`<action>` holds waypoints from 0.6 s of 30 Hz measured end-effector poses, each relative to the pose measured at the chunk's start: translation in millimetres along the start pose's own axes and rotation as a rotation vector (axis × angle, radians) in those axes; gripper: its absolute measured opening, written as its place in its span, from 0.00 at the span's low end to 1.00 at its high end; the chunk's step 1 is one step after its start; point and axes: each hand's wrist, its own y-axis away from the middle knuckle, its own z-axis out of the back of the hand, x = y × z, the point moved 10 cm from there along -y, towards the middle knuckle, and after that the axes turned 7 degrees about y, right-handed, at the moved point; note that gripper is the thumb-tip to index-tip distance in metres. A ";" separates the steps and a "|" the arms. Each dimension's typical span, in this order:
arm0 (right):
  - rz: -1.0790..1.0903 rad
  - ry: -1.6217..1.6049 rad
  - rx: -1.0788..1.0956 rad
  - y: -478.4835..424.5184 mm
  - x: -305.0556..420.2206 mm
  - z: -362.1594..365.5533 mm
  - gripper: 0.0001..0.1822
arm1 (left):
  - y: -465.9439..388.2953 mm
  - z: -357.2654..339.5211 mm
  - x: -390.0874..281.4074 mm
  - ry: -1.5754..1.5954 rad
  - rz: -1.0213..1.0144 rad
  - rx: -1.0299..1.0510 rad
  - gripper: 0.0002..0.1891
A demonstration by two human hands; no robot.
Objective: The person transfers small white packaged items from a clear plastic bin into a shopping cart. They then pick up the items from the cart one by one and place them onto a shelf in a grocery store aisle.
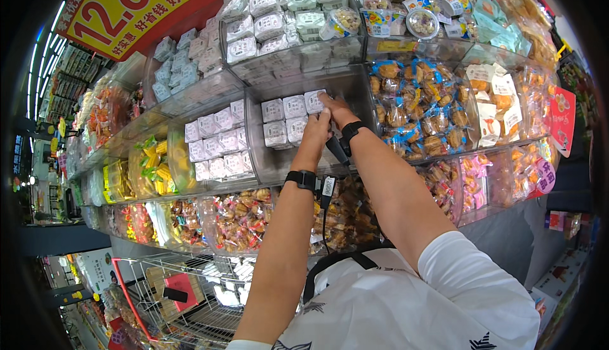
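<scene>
A small white wrapped packet (314,102) lies at the right end of the back row in a clear plastic bin (285,162). The fingers of my right hand (334,107) are on its right side. Close below it, my left hand (315,130) reaches over the front row, fingertips near the packet and the right hand. Whether either hand grips a packet cannot be told, as the fingers overlap. More such packets (275,133) stand in neat rows to the left of my hands. Both wrists wear black straps with small devices.
Similar packets (219,143) fill the bin to the left. Blue-trimmed bags of baked snacks (435,126) lie in the bin to the right. White packets and snack cups (422,23) are heaped above. A wire shopping cart (190,321) holding a cardboard box stands at lower left.
</scene>
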 end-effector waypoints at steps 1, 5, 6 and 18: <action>-0.010 0.013 0.034 9.5 4.0 -5.2 0.37 | -2.0 6.9 5.1 0.030 0.016 0.000 0.32; -0.013 0.083 0.220 38.4 14.4 -16.4 0.41 | -8.9 20.7 23.7 0.092 0.034 0.040 0.28; -0.040 0.022 0.238 42.2 14.8 -16.9 0.40 | -9.6 20.3 27.3 0.100 0.028 0.048 0.27; -0.164 -0.252 0.279 47.7 9.0 -24.5 0.27 | 4.2 6.8 18.0 0.389 0.005 0.042 0.27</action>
